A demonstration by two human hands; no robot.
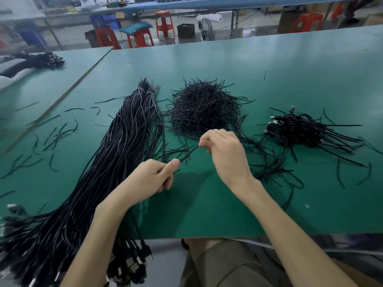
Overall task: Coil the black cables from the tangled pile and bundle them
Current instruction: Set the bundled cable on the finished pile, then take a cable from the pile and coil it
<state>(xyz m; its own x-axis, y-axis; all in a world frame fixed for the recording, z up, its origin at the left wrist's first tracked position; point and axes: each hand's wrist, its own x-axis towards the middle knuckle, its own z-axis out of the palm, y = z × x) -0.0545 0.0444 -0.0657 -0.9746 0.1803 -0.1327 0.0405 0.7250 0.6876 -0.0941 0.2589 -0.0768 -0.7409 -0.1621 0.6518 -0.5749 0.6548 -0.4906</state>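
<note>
The green tabletop [290, 69] carries everything in front of you. The biggest thing on it is the long bundle of black cables [128, 141]. It lies just to the left of your left grip, runs away from you past both grips, and its near end with the plugs hangs over the tabletop edge under your left forearm. Beyond your right grip, very near to it, is the round pile of short black ties [203, 108]. To the right of your right grip, well apart, lies a smaller heap of coiled cables [300, 129] with some plugs showing.

Your left hand [151, 177] is closed, and the thumb presses a thin black strand [188, 155] against the curled fingers. Your right hand [226, 154] is a little farther from you, with the fingers bent inward, and it pinches the other end of the same strand. The strand is stretched straight between the two grips, above the tabletop. I cannot tell if it is a cable or a tie.

Far to the left of your left grip, loose ties [56, 135] are scattered.
</note>
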